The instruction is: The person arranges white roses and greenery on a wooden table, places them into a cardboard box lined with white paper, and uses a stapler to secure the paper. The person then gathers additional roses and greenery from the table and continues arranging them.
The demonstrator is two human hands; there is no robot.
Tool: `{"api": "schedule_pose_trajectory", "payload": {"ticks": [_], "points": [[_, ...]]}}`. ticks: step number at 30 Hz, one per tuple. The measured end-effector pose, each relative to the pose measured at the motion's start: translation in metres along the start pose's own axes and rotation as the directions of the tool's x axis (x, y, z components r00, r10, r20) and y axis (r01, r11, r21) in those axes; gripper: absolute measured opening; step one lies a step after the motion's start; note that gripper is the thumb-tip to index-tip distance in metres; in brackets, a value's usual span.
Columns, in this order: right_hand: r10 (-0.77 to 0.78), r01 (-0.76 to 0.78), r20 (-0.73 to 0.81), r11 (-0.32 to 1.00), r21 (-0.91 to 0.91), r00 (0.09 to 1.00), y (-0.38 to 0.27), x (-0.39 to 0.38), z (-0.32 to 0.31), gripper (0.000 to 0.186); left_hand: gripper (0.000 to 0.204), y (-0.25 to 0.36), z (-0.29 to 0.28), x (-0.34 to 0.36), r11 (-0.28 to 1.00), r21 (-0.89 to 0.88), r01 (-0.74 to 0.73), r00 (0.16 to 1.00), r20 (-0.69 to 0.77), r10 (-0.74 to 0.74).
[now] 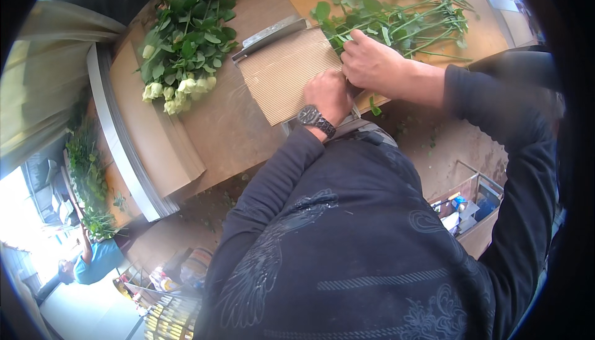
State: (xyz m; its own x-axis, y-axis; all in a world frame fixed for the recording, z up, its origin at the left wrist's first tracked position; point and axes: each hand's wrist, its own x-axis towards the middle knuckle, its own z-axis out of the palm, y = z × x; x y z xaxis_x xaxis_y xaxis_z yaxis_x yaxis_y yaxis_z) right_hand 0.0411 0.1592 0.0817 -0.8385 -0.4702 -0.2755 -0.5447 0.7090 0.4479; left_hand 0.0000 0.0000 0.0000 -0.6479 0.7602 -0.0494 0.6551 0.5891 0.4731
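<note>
Both my hands meet at the right edge of a ribbed tan corrugated cardboard sheet (279,76) on the table. My left hand (327,97), with a dark watch at its wrist, is closed low beside that edge. Just above and to the right, my right hand (370,61) is closed with its fingers pinched. Whatever they grip is hidden by the fingers. A metal bracket (273,34) borders the sheet's far side. Green leaves and cut stems (421,27) lie beyond my right hand. A small green leaf (375,105) shows below my hands.
On the table's left lies a pile of white roses (180,92) with leafy stems. Stacked flat cardboard (155,154) stands farther left. A person in a blue shirt (99,262) is at another table, lower left. A crate (480,216) with odds and ends sits at lower right.
</note>
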Motion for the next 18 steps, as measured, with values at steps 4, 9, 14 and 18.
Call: {"api": "schedule_pose_trajectory", "payload": {"ticks": [4,9,14,18], "points": [[-0.062,0.062,0.015,0.998,0.003,0.998,0.008,0.01,0.001,0.013,0.031,0.0,-0.019,0.001,0.955,-0.287,-0.077,0.997,0.001,0.081],[-0.101,0.096,0.078,0.993,0.062,0.992,0.013,0.014,0.0,0.013,0.035,0.006,-0.01,0.01,0.927,-0.367,0.077,0.996,0.063,-0.058],[-0.05,0.045,0.084,0.997,0.062,0.995,0.015,0.016,-0.008,0.019,0.033,-0.001,-0.003,0.018,0.863,-0.505,-0.03,0.999,0.0,0.034],[0.135,-0.115,-0.058,0.956,0.268,0.989,0.024,-0.002,-0.035,0.046,0.055,-0.002,-0.015,0.018,0.749,-0.655,0.098,0.988,0.155,0.006]]}}
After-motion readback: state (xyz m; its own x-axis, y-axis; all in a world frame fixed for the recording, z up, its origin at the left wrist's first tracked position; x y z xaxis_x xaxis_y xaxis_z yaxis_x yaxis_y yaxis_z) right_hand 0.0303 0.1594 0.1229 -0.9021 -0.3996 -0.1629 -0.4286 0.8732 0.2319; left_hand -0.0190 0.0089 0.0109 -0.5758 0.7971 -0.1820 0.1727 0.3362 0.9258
